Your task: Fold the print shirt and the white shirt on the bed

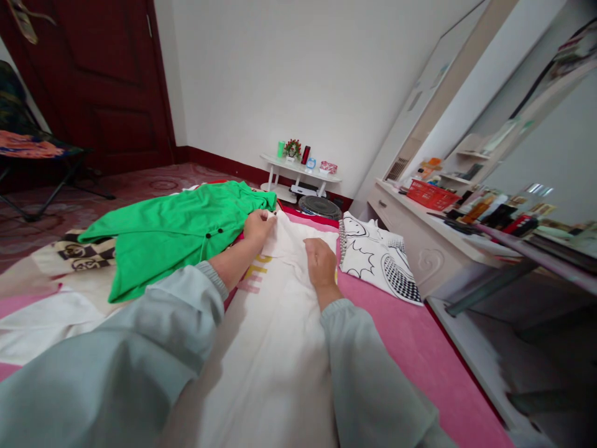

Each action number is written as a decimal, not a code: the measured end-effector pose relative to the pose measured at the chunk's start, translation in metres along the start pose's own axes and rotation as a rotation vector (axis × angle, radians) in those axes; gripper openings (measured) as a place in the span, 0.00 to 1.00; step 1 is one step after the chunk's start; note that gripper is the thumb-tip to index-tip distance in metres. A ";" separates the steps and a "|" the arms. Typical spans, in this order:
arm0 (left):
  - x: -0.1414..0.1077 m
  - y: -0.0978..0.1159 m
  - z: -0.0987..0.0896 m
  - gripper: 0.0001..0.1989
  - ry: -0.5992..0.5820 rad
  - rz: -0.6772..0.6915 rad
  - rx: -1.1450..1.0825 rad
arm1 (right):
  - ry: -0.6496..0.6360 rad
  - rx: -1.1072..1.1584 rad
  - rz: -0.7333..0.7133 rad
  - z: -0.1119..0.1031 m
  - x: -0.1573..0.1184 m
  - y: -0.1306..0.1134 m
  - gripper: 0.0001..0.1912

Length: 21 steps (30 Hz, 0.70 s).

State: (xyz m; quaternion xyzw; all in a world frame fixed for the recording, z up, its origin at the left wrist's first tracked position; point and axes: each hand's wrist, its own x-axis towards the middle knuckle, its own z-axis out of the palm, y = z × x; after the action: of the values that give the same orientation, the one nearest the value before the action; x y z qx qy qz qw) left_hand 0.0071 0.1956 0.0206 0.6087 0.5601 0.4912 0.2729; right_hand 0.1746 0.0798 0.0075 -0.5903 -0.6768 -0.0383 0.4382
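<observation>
A white garment [275,348] with faded yellow and pink lettering lies lengthwise on the pink bed cover [401,336]. At its far end my left hand [259,227] pinches the upper left edge of the cloth between thumb and fingers. My right hand [321,264] rests against the right edge, its fingers together and curled; whether cloth is between them is hidden. A green garment [177,224] with dark buttons is spread just left of my left hand. To the right of my right hand lies a folded white cloth with black drawings [375,255].
A dressing table [420,233] with a red basket [431,195] and bottles runs along the right. Beyond the bed stand a small white shelf [298,168] and a round dark object [319,207]. A folding chair [37,155] is at the left, near the door [93,81].
</observation>
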 end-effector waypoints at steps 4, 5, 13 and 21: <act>-0.039 0.034 -0.006 0.07 -0.155 0.437 0.187 | 0.180 0.082 0.280 0.003 0.004 0.015 0.27; -0.052 0.037 -0.008 0.08 -0.269 0.537 0.263 | 0.197 0.087 0.344 0.004 0.005 0.018 0.28; -0.102 0.022 -0.023 0.20 -0.402 0.708 0.608 | 0.193 0.091 0.450 0.009 0.006 0.029 0.26; -0.085 0.023 -0.042 0.12 -0.397 0.543 0.674 | 0.116 -0.003 0.408 0.014 0.006 0.038 0.16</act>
State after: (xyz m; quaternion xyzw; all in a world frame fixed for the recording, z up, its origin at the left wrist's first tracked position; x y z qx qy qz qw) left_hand -0.0121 0.1009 0.0313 0.8697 0.4461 0.2098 0.0236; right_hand 0.1996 0.1036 -0.0148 -0.7127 -0.5166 0.0165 0.4742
